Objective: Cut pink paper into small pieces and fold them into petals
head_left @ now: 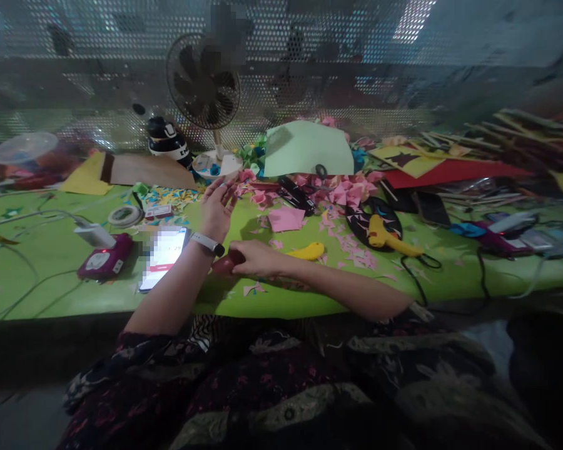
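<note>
My right hand (257,257) is closed on a dark red rounded object (224,265) low over the green tabletop; its kind is hard to make out. My left hand (217,209), with a watch (207,244) on the wrist, is raised beyond it, fingers apart and holding nothing I can see. A yellow curved handle (307,252) lies just past my right forearm. Farther back is a pink paper piece (286,219). To the left of my left forearm rests a phone (166,259) with a lit screen.
A fan (204,84) stands at the back beside a pale green sheet (308,150) and pink paper scraps (351,190). At left are a tape roll (124,216) and a purple power strip (106,257) with cables. A yellow glue gun (389,237) lies at right.
</note>
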Tool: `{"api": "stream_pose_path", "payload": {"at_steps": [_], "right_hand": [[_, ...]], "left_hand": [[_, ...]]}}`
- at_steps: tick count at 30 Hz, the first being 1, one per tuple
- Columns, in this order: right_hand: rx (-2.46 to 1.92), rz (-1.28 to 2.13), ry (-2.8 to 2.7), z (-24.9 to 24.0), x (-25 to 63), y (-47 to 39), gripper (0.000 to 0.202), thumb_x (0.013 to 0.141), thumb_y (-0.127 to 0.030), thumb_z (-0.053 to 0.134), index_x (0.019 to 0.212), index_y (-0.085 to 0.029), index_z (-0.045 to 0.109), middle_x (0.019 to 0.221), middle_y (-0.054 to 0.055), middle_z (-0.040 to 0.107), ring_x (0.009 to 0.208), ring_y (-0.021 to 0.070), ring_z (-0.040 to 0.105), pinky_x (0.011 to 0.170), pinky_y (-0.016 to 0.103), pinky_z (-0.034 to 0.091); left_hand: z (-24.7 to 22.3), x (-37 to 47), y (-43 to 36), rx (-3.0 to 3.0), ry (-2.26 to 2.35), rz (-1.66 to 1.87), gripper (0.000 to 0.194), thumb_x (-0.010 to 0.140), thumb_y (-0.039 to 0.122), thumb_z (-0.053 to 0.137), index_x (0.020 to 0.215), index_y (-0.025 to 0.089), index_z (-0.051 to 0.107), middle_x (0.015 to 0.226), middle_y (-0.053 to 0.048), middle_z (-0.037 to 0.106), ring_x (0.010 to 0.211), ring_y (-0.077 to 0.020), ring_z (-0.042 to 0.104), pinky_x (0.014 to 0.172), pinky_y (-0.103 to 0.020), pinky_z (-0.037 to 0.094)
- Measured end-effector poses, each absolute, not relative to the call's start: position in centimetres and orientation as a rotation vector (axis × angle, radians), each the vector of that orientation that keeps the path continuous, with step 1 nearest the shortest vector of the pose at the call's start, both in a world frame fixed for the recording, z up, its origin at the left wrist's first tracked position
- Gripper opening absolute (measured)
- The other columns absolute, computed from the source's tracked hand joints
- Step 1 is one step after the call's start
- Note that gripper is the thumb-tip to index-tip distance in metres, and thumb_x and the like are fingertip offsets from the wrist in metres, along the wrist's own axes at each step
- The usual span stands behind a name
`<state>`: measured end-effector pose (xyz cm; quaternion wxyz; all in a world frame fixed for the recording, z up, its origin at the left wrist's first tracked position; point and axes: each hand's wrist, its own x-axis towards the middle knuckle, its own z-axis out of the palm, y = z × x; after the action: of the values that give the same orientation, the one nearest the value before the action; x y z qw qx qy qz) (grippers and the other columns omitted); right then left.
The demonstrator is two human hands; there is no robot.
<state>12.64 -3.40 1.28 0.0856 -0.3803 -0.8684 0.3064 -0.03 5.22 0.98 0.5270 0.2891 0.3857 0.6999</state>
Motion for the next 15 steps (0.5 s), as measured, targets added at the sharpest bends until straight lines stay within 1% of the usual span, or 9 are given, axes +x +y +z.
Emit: {"api": "stream_pose_path", "payload": {"at_steps": [2,5,9,11,13,15], "right_hand": [[-1.129,1.015,-2.459,1.6,13.5,-1.6,0.019,0.072,-0.015,0.071,0.089,-0.016,0.063,0.09,0.005,0.07,0.079,0.0171,0.061,0.065,0.026,0.041],[-1.139,1.149,-2.158,1.9,14.4,1.8,0.016,0.071,-0.007,0.067,0.082,-0.016,0.06,0.082,0.003,0.068,0.076,0.0155,0.062,0.068,0.027,0.048],[-1.084,1.314,-1.904,1.5,14.9,5.2,0.021,0.071,-0.006,0.069,0.087,-0.016,0.059,0.084,0.002,0.07,0.079,0.0157,0.067,0.071,0.027,0.053],[-1.106,1.237,-1.874,1.3,15.7,6.0,0.023,0.075,-0.01,0.07,0.096,-0.015,0.062,0.091,0.004,0.072,0.085,0.0163,0.068,0.077,0.028,0.054],[-1.132,1.07,-1.896,1.5,17.3,6.4,0.025,0.079,-0.016,0.071,0.103,-0.014,0.065,0.099,0.007,0.073,0.091,0.0171,0.068,0.082,0.03,0.053],[-1.163,0.917,-1.977,2.0,19.4,6.4,0.021,0.082,-0.023,0.071,0.1,-0.013,0.069,0.104,0.01,0.073,0.094,0.0181,0.068,0.085,0.031,0.051]], "left_hand": [[1.3,-0.1,5.3,0.705,0.916,1.675,0.013,0.087,0.016,0.062,0.096,0.025,0.066,0.106,-0.003,0.076,0.104,-0.0135,0.071,0.085,-0.023,0.055],[2.0,-0.3,5.4,0.707,0.912,1.684,0.012,0.085,0.015,0.063,0.093,0.024,0.065,0.101,-0.002,0.076,0.102,-0.0137,0.071,0.084,-0.023,0.055],[2.7,-0.2,5.6,0.689,0.912,1.68,0.013,0.082,0.013,0.064,0.091,0.023,0.064,0.094,-0.002,0.076,0.093,-0.013,0.072,0.08,-0.023,0.055],[2.8,0.0,5.7,0.694,0.926,1.666,0.014,0.081,0.014,0.065,0.091,0.023,0.064,0.091,-0.002,0.076,0.089,-0.0124,0.072,0.079,-0.023,0.055],[2.7,0.4,5.9,0.714,0.943,1.643,0.014,0.079,0.016,0.068,0.091,0.023,0.064,0.091,-0.002,0.075,0.086,-0.0122,0.071,0.079,-0.024,0.054],[2.6,1.0,6.3,0.748,0.967,1.596,0.014,0.078,0.016,0.07,0.089,0.022,0.064,0.092,-0.002,0.075,0.085,-0.0124,0.07,0.08,-0.025,0.053]]}}
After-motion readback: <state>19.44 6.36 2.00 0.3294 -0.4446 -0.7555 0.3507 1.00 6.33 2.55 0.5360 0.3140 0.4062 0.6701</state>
